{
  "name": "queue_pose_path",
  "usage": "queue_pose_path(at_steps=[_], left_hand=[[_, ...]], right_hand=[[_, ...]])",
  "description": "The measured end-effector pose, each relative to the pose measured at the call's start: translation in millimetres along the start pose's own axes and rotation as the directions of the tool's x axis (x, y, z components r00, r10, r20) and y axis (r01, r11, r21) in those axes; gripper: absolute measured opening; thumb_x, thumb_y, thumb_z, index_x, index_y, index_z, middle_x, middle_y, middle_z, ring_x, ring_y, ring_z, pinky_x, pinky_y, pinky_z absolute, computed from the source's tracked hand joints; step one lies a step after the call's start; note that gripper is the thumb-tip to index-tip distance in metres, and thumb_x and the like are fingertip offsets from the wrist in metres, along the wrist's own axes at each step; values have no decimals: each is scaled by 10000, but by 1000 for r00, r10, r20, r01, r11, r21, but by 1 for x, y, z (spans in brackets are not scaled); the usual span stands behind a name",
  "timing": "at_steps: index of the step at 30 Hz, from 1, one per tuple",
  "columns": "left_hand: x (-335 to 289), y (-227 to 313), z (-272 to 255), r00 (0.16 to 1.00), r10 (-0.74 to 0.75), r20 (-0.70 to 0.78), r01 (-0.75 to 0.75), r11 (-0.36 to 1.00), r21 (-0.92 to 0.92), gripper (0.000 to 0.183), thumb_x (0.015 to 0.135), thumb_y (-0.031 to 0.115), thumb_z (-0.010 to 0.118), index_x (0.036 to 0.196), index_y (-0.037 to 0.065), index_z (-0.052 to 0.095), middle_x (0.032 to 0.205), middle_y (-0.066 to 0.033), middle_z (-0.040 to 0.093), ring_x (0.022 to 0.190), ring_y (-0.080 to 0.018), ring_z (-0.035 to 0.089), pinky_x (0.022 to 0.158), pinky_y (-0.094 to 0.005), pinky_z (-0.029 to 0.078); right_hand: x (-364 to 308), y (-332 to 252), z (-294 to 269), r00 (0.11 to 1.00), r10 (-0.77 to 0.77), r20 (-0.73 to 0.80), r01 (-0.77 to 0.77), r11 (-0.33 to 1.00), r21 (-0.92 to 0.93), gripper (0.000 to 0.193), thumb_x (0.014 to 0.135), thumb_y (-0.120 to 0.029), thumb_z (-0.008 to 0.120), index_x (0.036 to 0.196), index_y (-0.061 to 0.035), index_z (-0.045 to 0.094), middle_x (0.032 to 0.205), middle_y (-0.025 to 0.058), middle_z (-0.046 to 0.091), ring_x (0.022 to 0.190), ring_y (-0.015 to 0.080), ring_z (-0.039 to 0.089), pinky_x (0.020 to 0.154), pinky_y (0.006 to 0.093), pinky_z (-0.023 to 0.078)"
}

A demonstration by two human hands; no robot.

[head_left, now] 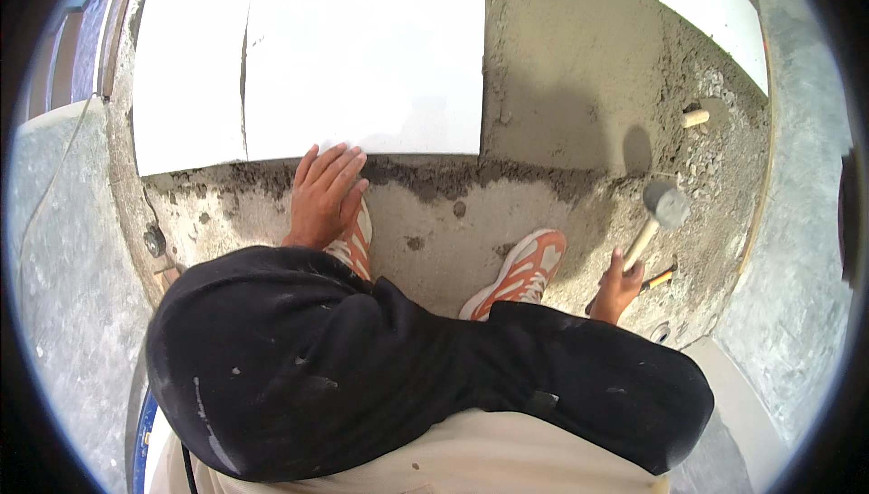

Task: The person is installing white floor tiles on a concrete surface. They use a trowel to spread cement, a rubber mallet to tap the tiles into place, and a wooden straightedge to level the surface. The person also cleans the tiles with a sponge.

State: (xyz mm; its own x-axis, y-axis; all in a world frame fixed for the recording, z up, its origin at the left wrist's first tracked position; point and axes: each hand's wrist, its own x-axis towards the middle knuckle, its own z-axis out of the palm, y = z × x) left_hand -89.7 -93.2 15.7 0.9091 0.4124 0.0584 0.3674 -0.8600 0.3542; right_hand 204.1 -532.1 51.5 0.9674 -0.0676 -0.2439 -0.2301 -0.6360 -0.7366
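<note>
My left hand (324, 193) lies with its fingers stretched out, the tips touching the near edge of a large white tile (371, 59). My right hand (617, 287) is wrapped round the wooden handle of a mallet (668, 204). The mallet's grey head points away from me, above the rough ground, and casts a shadow on the mortar. To the right of the large tile spreads a smoothed bed of grey mortar (552, 68). Against the tile's left side lies another white tile (186, 68), with a thin dark joint between them.
A white tile (688, 5) lies at the far right. Near the gravel (711, 163) sits a short wooden piece (695, 118). An orange and black tool (661, 278) lies beside my right hand. My shoes (525, 268) stand on concrete. Grey walls (806, 177) rise on both sides.
</note>
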Motion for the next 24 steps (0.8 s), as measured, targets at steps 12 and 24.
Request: queue_pose_path(at_steps=[12, 24], left_hand=[[4, -38, -39, 881, -313, -356, 219, 935, -279, 338, 1002, 99, 700, 1332, 24, 696, 1320, -145, 728, 1281, -304, 653, 1129, -438, 468], [45, 19, -313, 391, -563, -729, 228, 826, -516, 340, 1085, 306, 662, 1181, -16, 718, 1064, -89, 700, 1002, -193, 693, 1075, -448, 543]], right_hand=[[8, 104, -69, 917, -359, -175, 190, 778, -599, 477, 968, -379, 802, 1121, 54, 675, 996, 231, 670, 992, 403, 622, 897, 486, 487], [474, -30, -1, 951, -281, -126, 155, 791, -592, 622, 965, -516, 711, 1232, 45, 749, 1118, 255, 776, 1057, 424, 747, 954, 487, 557]])
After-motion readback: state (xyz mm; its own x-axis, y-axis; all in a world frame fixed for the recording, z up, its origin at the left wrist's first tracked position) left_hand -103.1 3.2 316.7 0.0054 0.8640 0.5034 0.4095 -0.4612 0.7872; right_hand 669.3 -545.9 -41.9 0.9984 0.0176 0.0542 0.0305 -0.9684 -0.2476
